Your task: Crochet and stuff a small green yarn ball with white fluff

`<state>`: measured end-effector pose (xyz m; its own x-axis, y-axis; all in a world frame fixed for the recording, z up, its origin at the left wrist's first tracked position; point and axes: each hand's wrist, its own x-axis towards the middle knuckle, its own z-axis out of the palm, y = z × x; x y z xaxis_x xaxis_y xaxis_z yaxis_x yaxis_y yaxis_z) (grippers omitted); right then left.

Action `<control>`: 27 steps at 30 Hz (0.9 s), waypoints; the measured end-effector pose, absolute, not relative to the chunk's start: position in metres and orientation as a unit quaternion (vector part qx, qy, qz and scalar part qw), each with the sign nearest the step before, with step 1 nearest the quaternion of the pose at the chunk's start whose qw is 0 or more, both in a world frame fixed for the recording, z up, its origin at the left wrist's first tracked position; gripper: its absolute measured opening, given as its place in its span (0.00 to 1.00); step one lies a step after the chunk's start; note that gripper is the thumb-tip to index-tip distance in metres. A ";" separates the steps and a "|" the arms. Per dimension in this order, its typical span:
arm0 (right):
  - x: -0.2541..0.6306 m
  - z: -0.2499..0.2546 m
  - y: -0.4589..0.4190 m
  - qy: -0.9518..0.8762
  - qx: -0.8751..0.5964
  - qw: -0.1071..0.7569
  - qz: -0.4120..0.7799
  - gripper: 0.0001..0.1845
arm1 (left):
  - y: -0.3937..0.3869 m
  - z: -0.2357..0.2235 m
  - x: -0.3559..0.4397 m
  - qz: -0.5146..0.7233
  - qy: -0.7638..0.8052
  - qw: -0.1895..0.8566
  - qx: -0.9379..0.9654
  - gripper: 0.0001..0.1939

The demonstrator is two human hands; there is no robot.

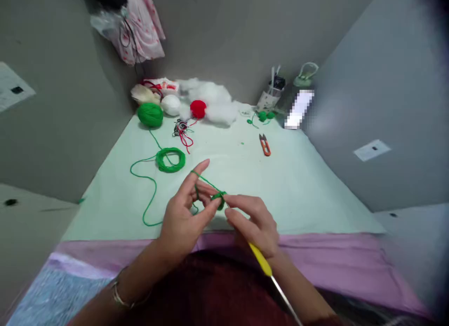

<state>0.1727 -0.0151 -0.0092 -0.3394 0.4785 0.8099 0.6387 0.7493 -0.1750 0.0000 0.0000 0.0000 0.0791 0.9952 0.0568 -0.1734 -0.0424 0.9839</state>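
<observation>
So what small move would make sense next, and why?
Probably easing the yellow-handled crochet hook under the green strand to catch it: the strand runs raised from the left hand's index finger to the pinched green piece, where the right hand points the hook. Its tip is hard to see.

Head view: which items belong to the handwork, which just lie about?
Apparently in use:
- small green piece, left hand
- yellow-handled tool, right hand
- green yarn coil
- green ball

Apparently lying about:
- red ball
- white ball
- orange snips
- white fluff
</observation>
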 end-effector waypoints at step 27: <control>0.176 -0.001 -0.009 -0.520 -0.322 0.625 0.486 0.10 | 0.016 0.007 -0.019 0.402 0.318 0.710 0.483 0.38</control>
